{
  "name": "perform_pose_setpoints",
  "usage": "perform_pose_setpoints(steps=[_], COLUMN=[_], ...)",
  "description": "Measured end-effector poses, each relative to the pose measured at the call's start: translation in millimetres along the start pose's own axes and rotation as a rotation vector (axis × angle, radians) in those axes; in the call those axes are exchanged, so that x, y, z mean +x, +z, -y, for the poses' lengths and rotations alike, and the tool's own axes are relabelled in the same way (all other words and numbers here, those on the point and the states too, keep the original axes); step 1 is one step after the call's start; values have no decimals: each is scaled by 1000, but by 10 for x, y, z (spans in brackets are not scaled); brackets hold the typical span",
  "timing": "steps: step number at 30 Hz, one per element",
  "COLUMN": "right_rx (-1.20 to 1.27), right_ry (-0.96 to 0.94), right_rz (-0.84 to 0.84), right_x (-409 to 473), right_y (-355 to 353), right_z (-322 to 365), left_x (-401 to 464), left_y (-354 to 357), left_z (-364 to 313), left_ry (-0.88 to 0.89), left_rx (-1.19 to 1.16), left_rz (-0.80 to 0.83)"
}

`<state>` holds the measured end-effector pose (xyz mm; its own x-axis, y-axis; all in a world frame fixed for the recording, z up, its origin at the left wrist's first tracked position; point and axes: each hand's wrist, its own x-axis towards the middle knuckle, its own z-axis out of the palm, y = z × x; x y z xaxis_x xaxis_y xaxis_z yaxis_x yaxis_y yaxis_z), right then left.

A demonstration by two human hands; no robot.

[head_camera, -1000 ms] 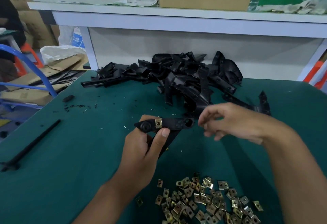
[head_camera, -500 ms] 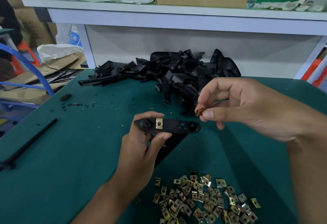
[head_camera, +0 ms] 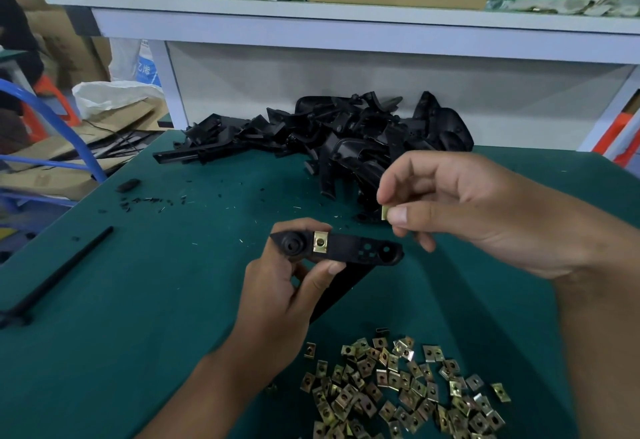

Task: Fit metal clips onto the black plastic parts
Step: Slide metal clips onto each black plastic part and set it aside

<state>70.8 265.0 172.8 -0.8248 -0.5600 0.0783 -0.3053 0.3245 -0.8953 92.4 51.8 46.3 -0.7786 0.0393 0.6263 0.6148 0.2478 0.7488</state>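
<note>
My left hand grips a long black plastic part by its left end, held flat above the green table. One brass metal clip sits fitted on that part near my fingers. My right hand hovers just above and right of the part's free end, pinching a second metal clip between thumb and forefinger. The clip and the part do not touch. A heap of loose metal clips lies on the table near me.
A pile of black plastic parts lies at the back of the green table against a white shelf frame. A black rod lies at the left edge. Small black scraps dot the table's left side.
My right hand rose from beside the part's right end, turned its palm toward me and now shows a clip in its pinch. My left hand kept hold of the part and shifted slightly.
</note>
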Motion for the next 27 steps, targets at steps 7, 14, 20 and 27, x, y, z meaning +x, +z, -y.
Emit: perform_pose_setpoints(steps=[7,14,20,27], right_rx=[-23,-44,-49,-106], right_ry=[-20,-11,17,-6], right_rz=[19,-22,-41,-63], right_x=[13,38,44,51], right_y=[18,34,46,51], right_z=[1,-26,3,19], left_x=[9,-4,2,5], left_y=[-9,-6,-2,5], left_z=[7,25,20,32], left_ry=[20,17,14,18], left_rx=[37,64,78,77], left_rz=[6,-1,1,-8])
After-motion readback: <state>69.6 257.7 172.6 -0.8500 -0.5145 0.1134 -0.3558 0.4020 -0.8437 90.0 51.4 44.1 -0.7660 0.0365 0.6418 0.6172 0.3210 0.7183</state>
